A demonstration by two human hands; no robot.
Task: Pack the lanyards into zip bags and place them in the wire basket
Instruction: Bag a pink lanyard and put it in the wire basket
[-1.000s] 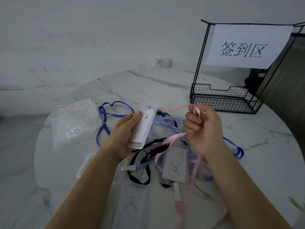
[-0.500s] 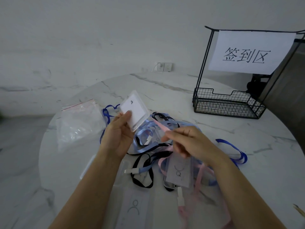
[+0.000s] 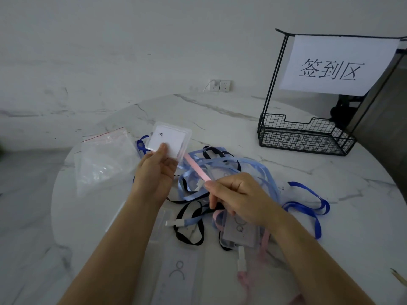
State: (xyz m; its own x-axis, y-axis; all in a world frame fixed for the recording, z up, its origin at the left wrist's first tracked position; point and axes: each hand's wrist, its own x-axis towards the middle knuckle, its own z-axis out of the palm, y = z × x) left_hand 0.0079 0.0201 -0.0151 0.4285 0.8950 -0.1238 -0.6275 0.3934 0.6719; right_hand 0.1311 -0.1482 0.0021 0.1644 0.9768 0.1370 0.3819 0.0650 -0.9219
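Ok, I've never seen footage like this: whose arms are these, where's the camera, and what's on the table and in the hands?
No machine here: a person works bare-handed. The single camera sits on their head, looking forward and down, so both arms enter from below. The left hand holds a clear badge holder with a card marked 3. The right hand pinches the pink strap that runs to that holder. On the round marble table lie a tangle of blue, black and pink lanyards, clear zip bags and, far right, the wire basket with a paper sign.
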